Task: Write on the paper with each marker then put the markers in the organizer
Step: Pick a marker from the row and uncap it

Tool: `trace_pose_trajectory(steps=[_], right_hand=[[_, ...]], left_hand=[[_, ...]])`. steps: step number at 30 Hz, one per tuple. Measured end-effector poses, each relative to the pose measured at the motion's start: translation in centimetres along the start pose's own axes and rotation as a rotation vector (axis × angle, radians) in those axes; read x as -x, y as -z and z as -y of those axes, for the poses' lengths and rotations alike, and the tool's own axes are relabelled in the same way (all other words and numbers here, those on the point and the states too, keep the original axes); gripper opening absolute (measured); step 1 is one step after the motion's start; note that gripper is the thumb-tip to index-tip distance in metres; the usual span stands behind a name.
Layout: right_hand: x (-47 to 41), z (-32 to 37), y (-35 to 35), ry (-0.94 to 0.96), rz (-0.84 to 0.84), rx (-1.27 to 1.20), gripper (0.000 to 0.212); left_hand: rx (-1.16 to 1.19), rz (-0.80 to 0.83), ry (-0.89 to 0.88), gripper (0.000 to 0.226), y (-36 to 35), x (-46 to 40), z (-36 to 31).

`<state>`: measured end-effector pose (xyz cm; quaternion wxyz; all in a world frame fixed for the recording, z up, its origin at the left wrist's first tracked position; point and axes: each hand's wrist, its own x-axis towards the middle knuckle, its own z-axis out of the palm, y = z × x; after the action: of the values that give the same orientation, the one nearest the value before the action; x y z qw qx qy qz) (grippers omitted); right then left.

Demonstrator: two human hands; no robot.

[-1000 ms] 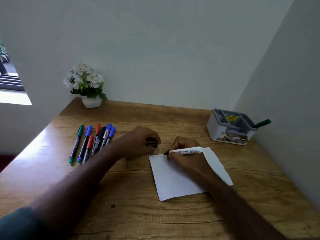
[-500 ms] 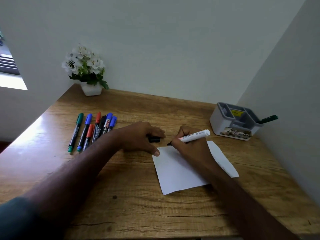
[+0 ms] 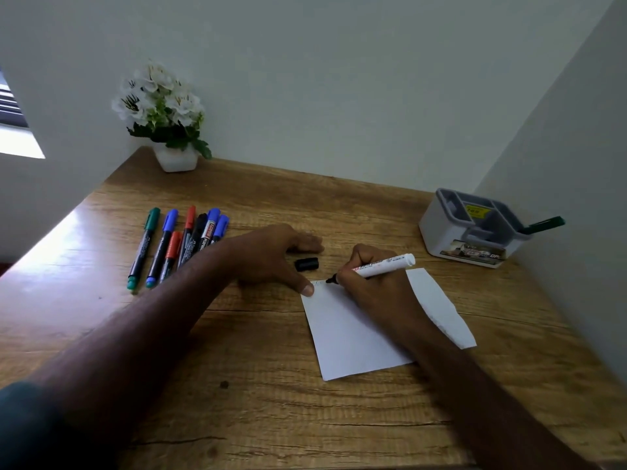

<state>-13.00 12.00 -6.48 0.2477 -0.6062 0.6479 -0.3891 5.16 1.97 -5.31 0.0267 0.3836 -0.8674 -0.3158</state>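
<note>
My right hand (image 3: 373, 286) grips a white whiteboard marker (image 3: 380, 264), and its black tip touches the top left corner of the white paper (image 3: 356, 340). My left hand (image 3: 271, 256) lies flat on the desk, thumb pressing the paper's top left corner. The marker's black cap (image 3: 306, 263) lies loose on the desk between my hands. Several capped markers (image 3: 176, 245) in green, blue, red and black lie in a row at the left. The grey-and-white organizer (image 3: 441, 228) stands at the back right with a green marker (image 3: 543, 224) sticking out of it.
A white pot of white flowers (image 3: 163, 117) stands at the desk's back left corner. Walls close off the desk behind and on the right. The wooden desk (image 3: 271, 401) drops off at its left edge.
My left hand has let go of the black cap, which now lies on the desk, and has flattened onto the paper's corner. The marker tip has come down onto the paper.
</note>
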Motion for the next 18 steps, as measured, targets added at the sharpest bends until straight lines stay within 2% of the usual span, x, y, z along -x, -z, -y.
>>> trace_pose_trajectory(steps=[18], right_hand=[[-0.23, -0.43, -0.38, 0.053, -0.026, -0.013, 0.026]], left_hand=[[0.019, 0.01, -0.018, 0.084, -0.09, -0.31, 0.26]])
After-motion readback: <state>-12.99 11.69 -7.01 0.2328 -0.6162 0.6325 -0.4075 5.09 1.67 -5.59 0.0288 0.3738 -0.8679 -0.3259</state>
